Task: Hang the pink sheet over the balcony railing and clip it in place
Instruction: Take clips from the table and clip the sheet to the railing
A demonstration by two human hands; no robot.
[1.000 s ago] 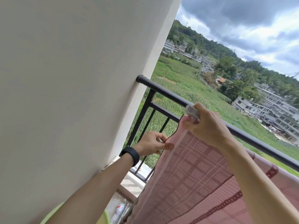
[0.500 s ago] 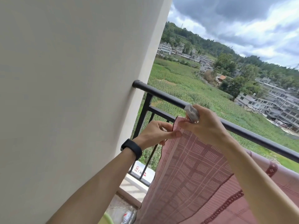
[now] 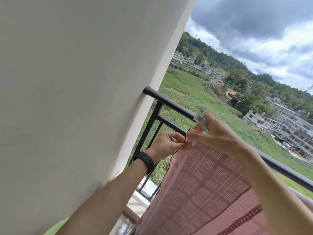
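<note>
The pink sheet point(image 3: 203, 184) hangs over the black railing point(image 3: 176, 104), its upper corner just beneath the top rail. The right hand point(image 3: 218, 135) grips a clear clip point(image 3: 202, 123) at the rail and pinches that corner, while the left hand point(image 3: 167, 145) pinches the sheet's edge beside it

White wall point(image 3: 76, 99) beside green fields point(image 3: 194, 99), hillside houses point(image 3: 271, 119).
</note>
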